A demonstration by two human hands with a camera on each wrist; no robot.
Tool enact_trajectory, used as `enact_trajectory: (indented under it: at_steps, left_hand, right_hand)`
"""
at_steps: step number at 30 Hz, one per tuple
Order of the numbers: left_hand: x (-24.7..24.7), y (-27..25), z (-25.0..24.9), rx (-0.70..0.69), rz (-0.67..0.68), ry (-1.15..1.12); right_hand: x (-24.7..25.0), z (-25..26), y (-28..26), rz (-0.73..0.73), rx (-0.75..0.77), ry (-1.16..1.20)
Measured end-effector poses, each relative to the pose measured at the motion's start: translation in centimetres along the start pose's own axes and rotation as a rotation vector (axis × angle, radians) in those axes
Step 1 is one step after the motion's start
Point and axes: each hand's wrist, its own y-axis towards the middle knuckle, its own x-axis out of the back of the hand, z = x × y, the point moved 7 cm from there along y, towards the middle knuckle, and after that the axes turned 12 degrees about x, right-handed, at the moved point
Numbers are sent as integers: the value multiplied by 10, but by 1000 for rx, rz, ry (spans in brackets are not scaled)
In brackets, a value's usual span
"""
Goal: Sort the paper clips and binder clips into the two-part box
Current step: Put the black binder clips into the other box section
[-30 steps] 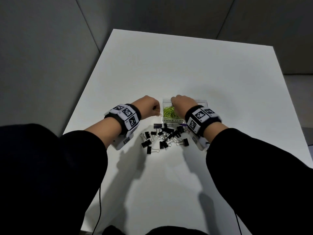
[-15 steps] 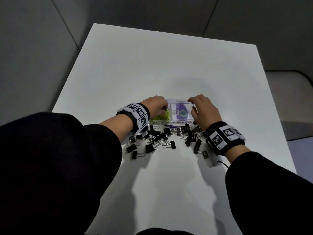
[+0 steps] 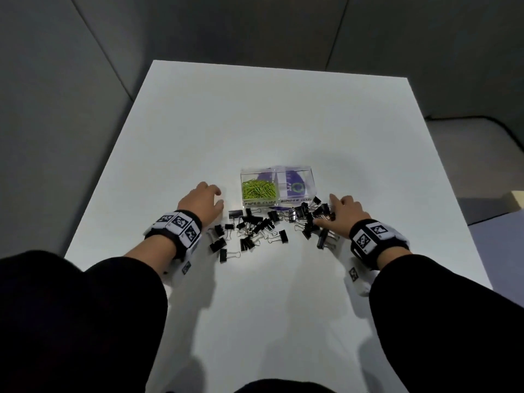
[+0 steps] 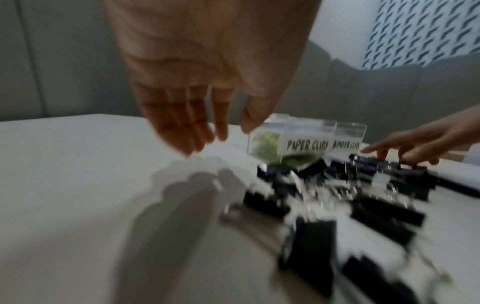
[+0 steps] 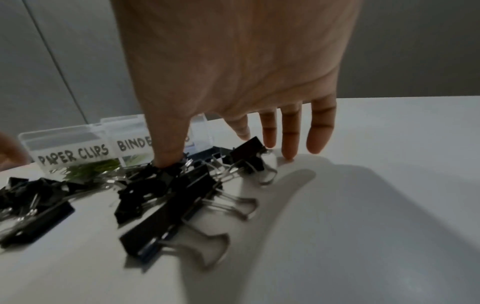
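A clear two-part box (image 3: 309, 180) stands mid-table, labelled PAPER CLIPS (image 4: 307, 144) and BINDER CLIPS. Green paper clips (image 3: 258, 189) fill its left part; the right part shows only a purple label. Several black binder clips (image 3: 263, 226) lie scattered in front of the box. My left hand (image 3: 204, 200) hovers left of the box, fingers relaxed (image 4: 200, 131), holding nothing. My right hand (image 3: 341, 214) rests at the right end of the pile, its straight fingers (image 5: 289, 131) touching the table and its thumb on the binder clips (image 5: 182, 185).
The white table (image 3: 269, 114) extends far behind the box and toward me in front of the pile. Grey wall panels surround it. A pale object (image 3: 514, 201) sits off the table's right edge.
Both hands have left the box and drawn back toward me. The left moved out to the left of the box; the right came down onto the right end of the binder clip pile.
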Motion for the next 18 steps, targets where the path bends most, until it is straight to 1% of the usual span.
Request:
enact_trajectory:
  at_steps: [1, 2, 4, 7, 10, 12, 15, 16, 18]
  left_hand:
    - [-15, -4, 11, 66, 99, 10]
    - [-26, -9, 17, 100, 169, 7]
    - [-39, -20, 19, 106, 208, -50]
    - [-49, -37, 7, 79, 194, -144]
    - [-59, -54, -11, 32, 197, -137]
    - [-60, -61, -19, 7, 164, -101]
    - [-49, -61, -22, -31, 29, -28]
    - [-47, -58, -24, -61, 10, 2]
    - [-50, -53, -30, -136, 42, 80]
  right_hand:
    - [-2, 3, -1, 10, 8, -17]
    - [-4, 7, -2, 17, 18, -24]
    - [-9, 16, -5, 21, 35, -8]
    - [-21, 30, -16, -3, 62, 35]
    - [-35, 45, -27, 8, 120, 35]
    - [-37, 52, -32, 0, 158, 11]
    - [-18, 51, -28, -136, 177, -29]
    - [-11, 48, -23, -156, 172, -41]
    - [-5, 41, -11, -125, 159, -64]
